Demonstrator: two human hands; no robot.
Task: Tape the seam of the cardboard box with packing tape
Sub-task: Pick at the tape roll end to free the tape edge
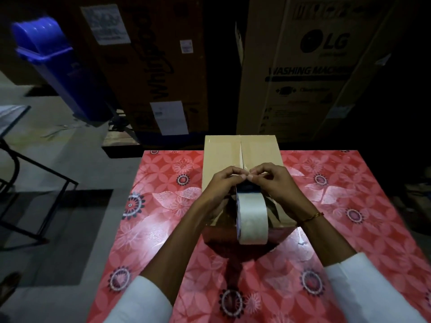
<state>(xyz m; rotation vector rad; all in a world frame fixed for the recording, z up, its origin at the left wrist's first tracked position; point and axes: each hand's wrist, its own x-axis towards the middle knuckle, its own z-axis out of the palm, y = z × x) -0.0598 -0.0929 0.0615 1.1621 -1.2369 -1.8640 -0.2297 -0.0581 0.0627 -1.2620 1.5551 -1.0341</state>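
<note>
a box (224, 155) sits at the far middle of the tabletop (163, 229), its flaps shut and the seam (241, 150) running away from the person. a roll of tape (253, 220) stands on edge over the box's near end. both hands are above the roll — the left hand (221, 183) and right hand (272, 180) meet fingertip to fingertip, fingers (235, 174) pinched shut on what looks like the tape's loose end, just over the seam. white sleeves cover the forearms; a thin band (313, 216) circles the right wrist.
</note>
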